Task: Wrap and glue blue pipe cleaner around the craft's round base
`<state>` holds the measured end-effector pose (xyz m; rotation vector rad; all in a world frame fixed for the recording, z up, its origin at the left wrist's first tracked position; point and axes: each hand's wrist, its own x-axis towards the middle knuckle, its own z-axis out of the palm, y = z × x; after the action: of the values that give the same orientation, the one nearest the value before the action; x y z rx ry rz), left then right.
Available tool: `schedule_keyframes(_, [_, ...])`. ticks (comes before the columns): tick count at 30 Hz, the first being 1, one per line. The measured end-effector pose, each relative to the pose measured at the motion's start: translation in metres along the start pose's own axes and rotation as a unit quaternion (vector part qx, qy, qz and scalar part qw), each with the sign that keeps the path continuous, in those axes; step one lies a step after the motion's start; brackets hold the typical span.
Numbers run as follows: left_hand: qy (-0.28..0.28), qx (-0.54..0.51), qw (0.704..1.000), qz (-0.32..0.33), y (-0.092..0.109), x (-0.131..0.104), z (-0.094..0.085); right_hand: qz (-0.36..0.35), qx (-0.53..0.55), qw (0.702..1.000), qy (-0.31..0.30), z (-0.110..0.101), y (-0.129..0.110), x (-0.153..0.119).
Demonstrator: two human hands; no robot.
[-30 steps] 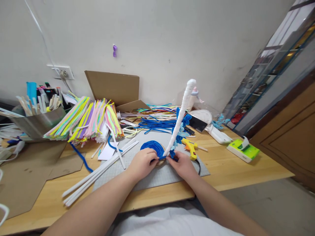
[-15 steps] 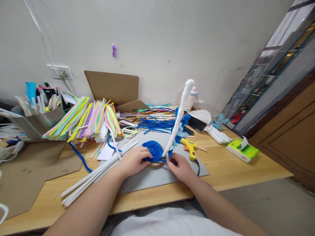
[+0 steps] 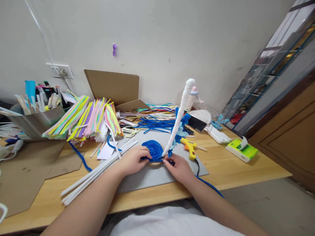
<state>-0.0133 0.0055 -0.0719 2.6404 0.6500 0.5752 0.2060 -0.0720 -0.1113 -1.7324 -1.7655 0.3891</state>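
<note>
A coiled blue pipe-cleaner disc (image 3: 153, 149) covers much of a round brown base on the grey mat (image 3: 137, 180). From the base's right side a white wrapped stem (image 3: 177, 119) rises, leaning right, with blue flowers (image 3: 185, 120) along it. My left hand (image 3: 136, 160) presses its curled fingers on the left edge of the coil. My right hand (image 3: 177, 166) pinches a blue pipe cleaner at the lower right of the coil, beside the stem's foot. A loose length of blue pipe cleaner (image 3: 211, 186) shows beyond my right wrist.
White sticks (image 3: 98, 173) lie beside my left forearm. A yellow glue gun (image 3: 190, 148) rests right of the stem. Behind are colourful pipe-cleaner bundles (image 3: 81, 121) and blue ones (image 3: 157, 124). A green tissue pack (image 3: 242, 149) sits at the right.
My right hand has shifted slightly left, closer to the stem's foot. More of the blue pipe cleaner now shows past my right wrist. My left hand has barely moved.
</note>
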Motion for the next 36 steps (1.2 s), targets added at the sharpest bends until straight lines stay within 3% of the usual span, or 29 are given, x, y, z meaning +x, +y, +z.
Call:
schedule_keyframes(7, [0.041, 0.079, 0.996, -0.022, 0.015, 0.009, 0.014, 0.017, 0.015, 1.000, 0.019, 0.003, 0.003, 0.004])
schedule_keyframes(18, [0.101, 0.073, 0.988, -0.089, 0.023, 0.020, 0.038, 0.023, -0.004, 0.999, 0.024, 0.002, 0.002, 0.009])
schedule_keyframes(26, [0.131, 0.099, 0.974, -0.156, 0.028, 0.026, 0.046, 0.042, -0.051, 0.997, -0.031, -0.027, 0.003, 0.000])
schedule_keyframes(30, [0.140, 0.127, 0.966, -0.178, 0.032, 0.028, 0.049, 0.018, -0.045, 0.999, -0.023, -0.049, 0.020, 0.004])
schedule_keyframes(33, [0.141, 0.134, 0.964, -0.182, 0.034, 0.029, 0.050, 0.103, -0.147, 0.983, 0.045, -0.064, 0.045, 0.014])
schedule_keyframes(36, [0.136, 0.129, 0.966, -0.181, 0.033, 0.028, 0.049, 0.203, -0.198, 0.959, 0.027, -0.069, 0.071, 0.025])
